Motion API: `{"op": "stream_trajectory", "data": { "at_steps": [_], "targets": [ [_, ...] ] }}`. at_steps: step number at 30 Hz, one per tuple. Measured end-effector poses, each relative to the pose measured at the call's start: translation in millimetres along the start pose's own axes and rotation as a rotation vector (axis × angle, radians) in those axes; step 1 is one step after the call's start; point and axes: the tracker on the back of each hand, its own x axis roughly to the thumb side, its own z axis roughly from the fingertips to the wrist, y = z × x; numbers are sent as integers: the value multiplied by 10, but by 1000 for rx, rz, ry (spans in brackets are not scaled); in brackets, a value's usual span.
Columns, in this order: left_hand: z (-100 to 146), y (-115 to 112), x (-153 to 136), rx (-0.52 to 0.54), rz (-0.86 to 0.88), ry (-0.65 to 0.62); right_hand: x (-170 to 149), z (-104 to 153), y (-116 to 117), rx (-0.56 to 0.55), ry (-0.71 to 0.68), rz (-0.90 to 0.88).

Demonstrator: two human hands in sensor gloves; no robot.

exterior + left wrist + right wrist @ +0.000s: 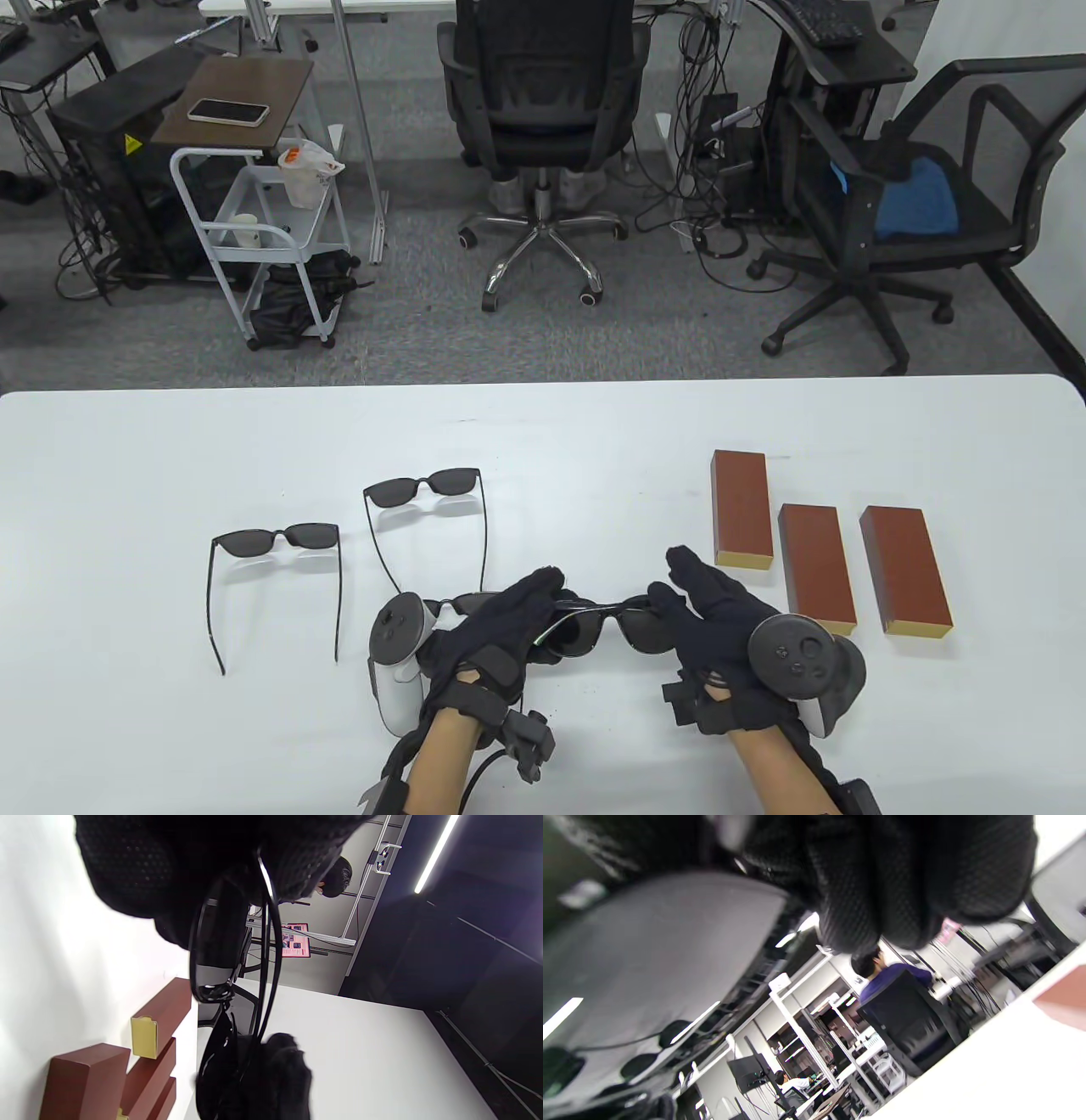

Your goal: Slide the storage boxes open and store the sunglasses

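Low in the centre of the table view, both gloved hands hold one pair of black plastic sunglasses with dark lenses (607,626) just above the white table (127,475). The risk, as I judge it, lies in folding: the thin temples could twist or snag between the fingers, or the pair could slip and drop onto the table if either grip loosens. A second hazard is order: the three brown rectangular storage boxes with pale yellow ends (819,556), at the right of the frame, all look closed, so a hand must let go to slide one open.

The left hand (492,632) curls round the frame's left end, fingers closed on it; the left wrist view shows a lens and both temples hanging below the glove. The right hand (713,632) grips the right end with thumb and lower fingers, its upper fingers stretched out straight. Two more pairs of black sunglasses (276,577) (433,518) lie unfolded further left.
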Motion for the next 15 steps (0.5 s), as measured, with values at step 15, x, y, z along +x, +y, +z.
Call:
{"op": "stream_trajectory", "data": {
  "at_steps": [15],
  "targets": [
    [-20, -32, -48, -50, -53, 13, 569, 111, 251, 215, -402, 408]
  ]
}}
